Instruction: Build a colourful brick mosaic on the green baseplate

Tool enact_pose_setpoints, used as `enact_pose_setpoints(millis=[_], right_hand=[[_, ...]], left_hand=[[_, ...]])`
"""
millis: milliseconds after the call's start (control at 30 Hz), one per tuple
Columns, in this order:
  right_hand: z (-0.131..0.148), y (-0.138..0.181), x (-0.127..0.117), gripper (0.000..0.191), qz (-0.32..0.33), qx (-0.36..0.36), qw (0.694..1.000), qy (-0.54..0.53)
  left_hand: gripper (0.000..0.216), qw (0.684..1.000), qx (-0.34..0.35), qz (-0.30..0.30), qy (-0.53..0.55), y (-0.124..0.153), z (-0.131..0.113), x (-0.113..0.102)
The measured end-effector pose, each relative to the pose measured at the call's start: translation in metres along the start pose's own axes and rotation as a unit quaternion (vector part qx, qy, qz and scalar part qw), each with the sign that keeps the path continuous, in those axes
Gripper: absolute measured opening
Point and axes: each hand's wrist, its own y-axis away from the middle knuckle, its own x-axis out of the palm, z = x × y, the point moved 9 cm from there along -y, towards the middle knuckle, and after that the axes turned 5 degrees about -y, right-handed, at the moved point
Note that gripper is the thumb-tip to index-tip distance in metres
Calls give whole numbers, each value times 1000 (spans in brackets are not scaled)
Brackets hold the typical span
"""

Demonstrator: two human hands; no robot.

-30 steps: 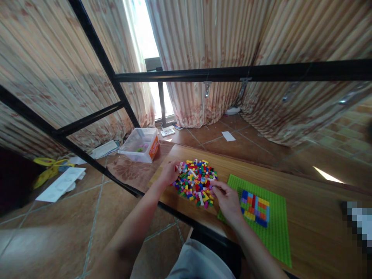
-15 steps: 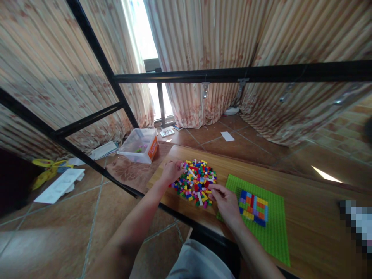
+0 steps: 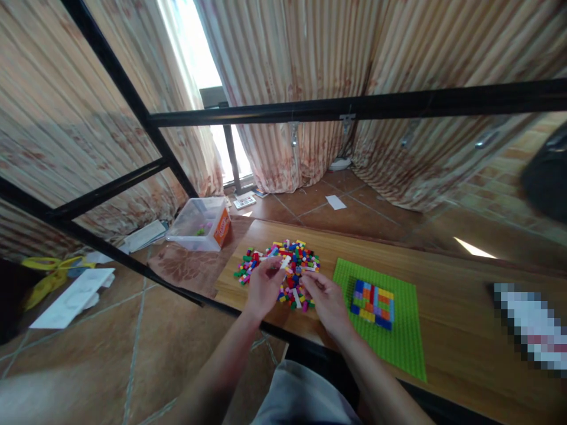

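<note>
A loose pile of toy building bricks [image 3: 292, 283] in many colours lies on the wooden table [image 3: 456, 295]. My left hand [image 3: 264, 288] is over the pile, its thumb and fingers closed on a small white building brick [image 3: 286, 262]. Close by on the right, my right hand [image 3: 326, 298] is pinched at the pile's edge; what its fingertips hold, if anything, is too small to make out. To its right lies a green baseplate [image 3: 405, 348], bearing a block of joined bricks [image 3: 372, 304] in blue, yellow, orange, red and purple.
A clear plastic box [image 3: 195, 236] with an orange label and a few pieces inside stands on the floor beyond the table's left end. Black metal bars [image 3: 266, 113] cross in front of the curtains. A blurred-out object [image 3: 529, 324] lies on the table at right.
My left hand has moved from the pile's far left side toward its middle, and bricks now show spread to the left. My right hand remains near the pile's right edge. The view has shifted slightly.
</note>
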Motion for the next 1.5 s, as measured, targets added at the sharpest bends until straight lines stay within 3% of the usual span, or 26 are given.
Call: enact_pose_setpoints(millis=[167,333,467,667,967,1167,1367,1500], right_hand=[[3,8,12,27,20,-7,999,-35],[3,13,2,19,-1,-13,999,-50],[7,20,2,16,23,-27,998,-56],[-3,34,5,22,39,14,997,-66],[-5,45,-1,26,18,0,998,-55],[-14,52,-1,34,5,51,989,-139],[-17,57,2,28,23,122,956,-267],[-20,59,-1,33,17,139,960,-242]], left_hand=[[29,987,-74,28,143,44,0,26],[29,959,-150,135,200,58,7,41],[30,952,-165,169,194,66,6,41],[30,949,-175,174,198,74,8,43],[30,955,-170,151,188,86,6,44],[31,943,-195,170,210,95,13,48],[35,945,-196,175,193,98,9,47],[34,954,-182,179,157,99,4,48]])
